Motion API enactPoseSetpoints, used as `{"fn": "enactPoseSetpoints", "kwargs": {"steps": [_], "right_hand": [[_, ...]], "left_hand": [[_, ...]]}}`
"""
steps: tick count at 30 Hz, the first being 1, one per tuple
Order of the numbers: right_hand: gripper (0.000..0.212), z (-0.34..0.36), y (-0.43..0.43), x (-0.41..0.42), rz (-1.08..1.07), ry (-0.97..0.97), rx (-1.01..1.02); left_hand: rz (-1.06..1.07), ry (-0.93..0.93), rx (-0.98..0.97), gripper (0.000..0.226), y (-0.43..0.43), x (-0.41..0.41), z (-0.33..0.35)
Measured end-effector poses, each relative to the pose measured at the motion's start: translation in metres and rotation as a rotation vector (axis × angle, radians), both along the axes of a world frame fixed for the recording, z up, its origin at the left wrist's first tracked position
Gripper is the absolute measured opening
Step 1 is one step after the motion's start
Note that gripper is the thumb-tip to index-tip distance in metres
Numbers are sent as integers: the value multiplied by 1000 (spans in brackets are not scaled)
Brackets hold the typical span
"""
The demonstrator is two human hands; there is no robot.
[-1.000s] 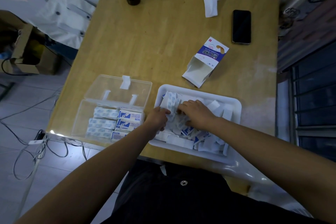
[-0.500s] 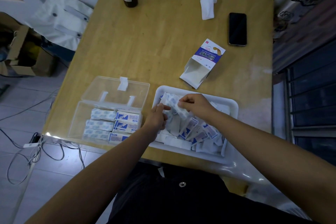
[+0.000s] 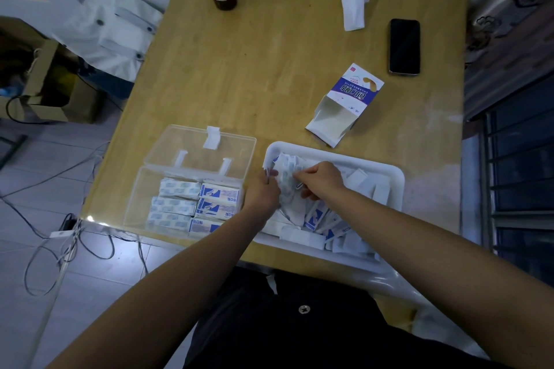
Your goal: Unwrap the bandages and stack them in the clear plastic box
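The left grip [image 3: 263, 192] and right grip [image 3: 322, 179] are each pinching a bunch of bandages [image 3: 284, 173] held between them. The clear plastic box [image 3: 138, 196] is sitting just left of the left grip. Peeling slowly should be keeping them flat.

Left hand [image 3: 261, 195] and right hand [image 3: 323, 179] pinch, close together.

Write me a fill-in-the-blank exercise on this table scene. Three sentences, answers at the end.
1. The left hand and right hand together hold a bundle of bandages over the white ____.
2. The lid of the clear plastic box is ____.
3. The opened carton lies on the wooden table close to the black ____.
Missing words: tray; open; phone.
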State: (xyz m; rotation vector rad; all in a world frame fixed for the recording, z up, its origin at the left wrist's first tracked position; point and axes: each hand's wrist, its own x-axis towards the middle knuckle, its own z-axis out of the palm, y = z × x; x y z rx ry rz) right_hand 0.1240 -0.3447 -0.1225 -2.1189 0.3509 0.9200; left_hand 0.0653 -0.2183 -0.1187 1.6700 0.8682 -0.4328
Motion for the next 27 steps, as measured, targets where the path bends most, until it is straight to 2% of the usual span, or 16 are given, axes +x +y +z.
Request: {"fn": "enactPoseSetpoints", "kwargs": {"steps": [4,12,14,17,20,22,24,27], "right_hand": [[37,-9,12,4,53,38,-48],[35,-14,13,4,63,-72,-27],[30,-14,8,4,54,-79,9],[21,-10,-5,6,-72,-75,107],[14,0,-20,7,-145,0,231],[6,9,-27,5,-124,66,317],[8,15,-29,1,-122,111,417],[9,18,-25,-5,-144,147,530]], "left_hand": [[-195,56,110,25,6,7,-4],[-197,25,42,21,12,11,-7],[-209,25,54,21,12,12,-8],[-216,44,55,18,12,12,-8],[-173,43,30,20,11,14,-3],[-90,31,-58,19,10,17,4],[-25,37,-214,25,6,18,11],[-55,80,-494,28,-5,20,15]]}}
